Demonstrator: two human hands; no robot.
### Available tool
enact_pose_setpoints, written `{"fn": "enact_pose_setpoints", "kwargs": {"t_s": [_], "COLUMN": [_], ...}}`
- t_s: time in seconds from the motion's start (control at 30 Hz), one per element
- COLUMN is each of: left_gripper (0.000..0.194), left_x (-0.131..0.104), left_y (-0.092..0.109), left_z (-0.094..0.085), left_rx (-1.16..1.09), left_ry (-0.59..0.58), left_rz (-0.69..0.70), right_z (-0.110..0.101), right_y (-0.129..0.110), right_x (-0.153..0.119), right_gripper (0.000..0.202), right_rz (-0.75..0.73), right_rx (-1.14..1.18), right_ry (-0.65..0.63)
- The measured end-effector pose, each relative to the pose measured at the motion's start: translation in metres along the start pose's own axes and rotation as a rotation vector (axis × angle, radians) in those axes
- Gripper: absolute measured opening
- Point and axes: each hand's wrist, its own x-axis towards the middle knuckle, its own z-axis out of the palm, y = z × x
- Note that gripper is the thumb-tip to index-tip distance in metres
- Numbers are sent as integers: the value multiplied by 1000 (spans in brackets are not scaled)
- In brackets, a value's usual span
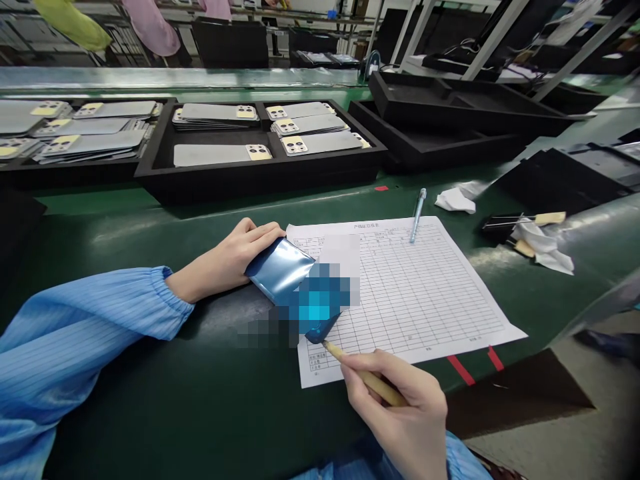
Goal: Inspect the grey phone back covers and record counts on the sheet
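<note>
- The left hand (243, 252), emerging from a blue sleeve (150, 303), is grasping one end of a glossy blue panel (277, 270); its fingers are closing over the far edge.
- The blue panel is slanting above the left part of a printed sheet (425, 287), its free end pointing toward the right hand (400, 407).
- The fingers of the right hand are gripping a tan stick (383, 388) in a pen-like hold, and the tip is reaching the near end of the panel; a patch of coarse blocks is covering the panel's middle, so contact there is probably not readable.
- The sheet, ruled into a table, is lying on the dark green desk (200, 400), with a pen (418, 215) resting across its far edge.
- Beyond the sheet, a black tray (270, 183) is holding grey panels (215, 155) with pale camera-ring corners, some of them piling up in stacks; a similar tray (75, 172) is standing to its left.
- To the right, further black trays (450, 150) are sitting one upon another, and crumpled white tissue (455, 201) is lying in front of them.
- Red strips (460, 370) are marking the desk's near edge, just beside the sheet.
</note>
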Motion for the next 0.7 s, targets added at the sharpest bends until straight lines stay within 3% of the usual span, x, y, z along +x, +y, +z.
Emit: {"fn": "enact_pose_setpoints", "kwargs": {"t_s": [0.7], "left_gripper": [43], "left_x": [0], "left_y": [1], "left_z": [-1], "left_rx": [-20], "left_ry": [-1], "left_rz": [-12], "right_z": [1], "right_y": [0], "right_x": [0], "right_gripper": [8], "right_rz": [14], "right_rx": [-14], "right_ry": [8]}}
